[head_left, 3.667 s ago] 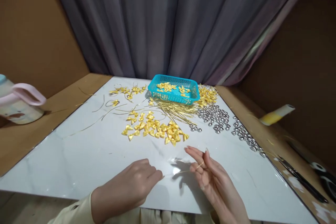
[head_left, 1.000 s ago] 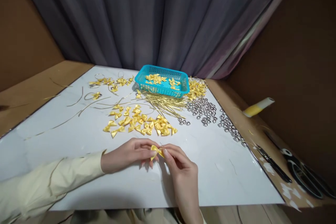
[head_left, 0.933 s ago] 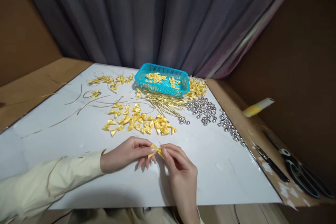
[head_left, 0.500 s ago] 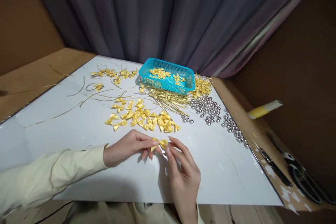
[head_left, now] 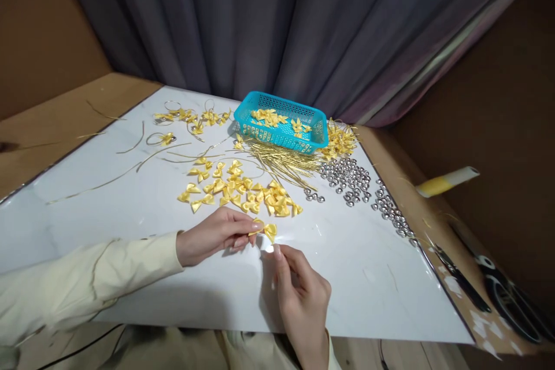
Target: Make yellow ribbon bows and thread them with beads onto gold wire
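Observation:
A small yellow satin ribbon bow (head_left: 270, 231) is held above the white board. Thumb and fingers of my left hand (head_left: 221, 232) pinch its left loop. My right hand (head_left: 301, 286) is closed, thumb against index finger, at the lower tip of the bow's right tail. Just beyond my hands lies a loose group of similar yellow bows (head_left: 236, 188). Behind them is a bundle of gold cords (head_left: 284, 162). Small silver ring-like pieces (head_left: 347, 176) are heaped to the right.
A blue perforated basket (head_left: 281, 143) with yellow bows stands at the back. Finished-looking bows with cord loops (head_left: 167, 139) lie back left, and more yellow pieces (head_left: 340, 140) beside the basket. Black-handled scissors (head_left: 511, 306), a slim tool (head_left: 466, 286) and a yellow-white tube (head_left: 448, 182) are at right.
My right hand has moved down from the bow's right loop to its tail tip, and its fingers have closed together. My left hand keeps hold of the bow. The view has shifted slightly.

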{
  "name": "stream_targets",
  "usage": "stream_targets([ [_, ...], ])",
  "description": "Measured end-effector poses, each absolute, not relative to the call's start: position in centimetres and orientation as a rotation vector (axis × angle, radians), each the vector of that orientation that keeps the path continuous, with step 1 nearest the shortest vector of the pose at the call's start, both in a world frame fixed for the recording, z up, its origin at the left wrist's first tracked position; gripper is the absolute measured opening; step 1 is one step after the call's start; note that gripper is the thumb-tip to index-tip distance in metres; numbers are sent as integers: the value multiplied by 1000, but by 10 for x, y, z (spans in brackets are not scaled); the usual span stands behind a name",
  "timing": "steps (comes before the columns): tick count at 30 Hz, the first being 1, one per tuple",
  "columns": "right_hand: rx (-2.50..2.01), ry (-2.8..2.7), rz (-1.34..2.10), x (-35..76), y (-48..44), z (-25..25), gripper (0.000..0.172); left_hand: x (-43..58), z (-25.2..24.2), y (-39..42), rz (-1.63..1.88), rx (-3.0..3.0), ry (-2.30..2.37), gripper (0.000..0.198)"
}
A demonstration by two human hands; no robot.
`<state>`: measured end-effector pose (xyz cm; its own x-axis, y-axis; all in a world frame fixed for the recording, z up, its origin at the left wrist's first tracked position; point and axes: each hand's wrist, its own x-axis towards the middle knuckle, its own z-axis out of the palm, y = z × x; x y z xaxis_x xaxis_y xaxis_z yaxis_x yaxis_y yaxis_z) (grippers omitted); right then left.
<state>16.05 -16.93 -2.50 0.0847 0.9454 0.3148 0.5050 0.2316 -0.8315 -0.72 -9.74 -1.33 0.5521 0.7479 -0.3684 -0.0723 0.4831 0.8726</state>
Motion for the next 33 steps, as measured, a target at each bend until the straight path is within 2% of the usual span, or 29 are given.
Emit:
stream_targets([
  [13,-1393,-1652,607,160,-171,-28,20,-7,-13,-97,564,940,871,34],
  [33,-1289,-1905,220,152,-172,-32,21,-3,-12,-102,605,955,916,37],
])
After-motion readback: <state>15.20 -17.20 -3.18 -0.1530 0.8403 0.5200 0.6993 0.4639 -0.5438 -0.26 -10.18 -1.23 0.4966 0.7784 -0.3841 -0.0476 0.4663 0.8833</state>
